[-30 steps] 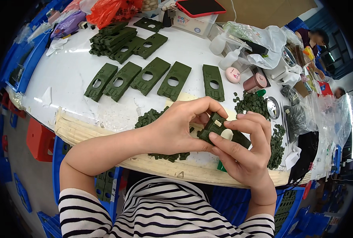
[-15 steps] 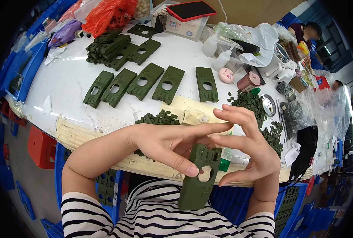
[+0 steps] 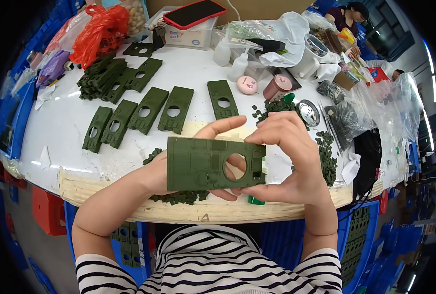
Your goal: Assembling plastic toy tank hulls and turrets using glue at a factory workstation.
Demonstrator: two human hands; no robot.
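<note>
A dark green plastic model tank hull (image 3: 193, 164), with a round hole near its right end, is held up level above the table's front edge. My right hand (image 3: 296, 169) pinches its right end, fingertips at the upper edge and thumb at the lower. Behind the hull is my left hand (image 3: 157, 171), mostly hidden. Its fingers are spread: one stretches out above the upper edge, and others show through the hole and below. Whether the left palm touches the hull cannot be seen. Small green pieces (image 3: 186, 197) lie in a heap beneath.
Several similar hulls (image 3: 176, 110) lie in a row beyond my hands, with a stack (image 3: 100, 78) at back left. More small green parts (image 3: 327, 159) are at right, near a round metal lid (image 3: 308, 113). Squeeze bottles (image 3: 238, 66) and a red-edged phone (image 3: 194, 13) stand behind.
The hull has risen and turned from upright to sideways. My right hand has closed on its end, while my left hand has shifted behind it. The head view has swung right.
</note>
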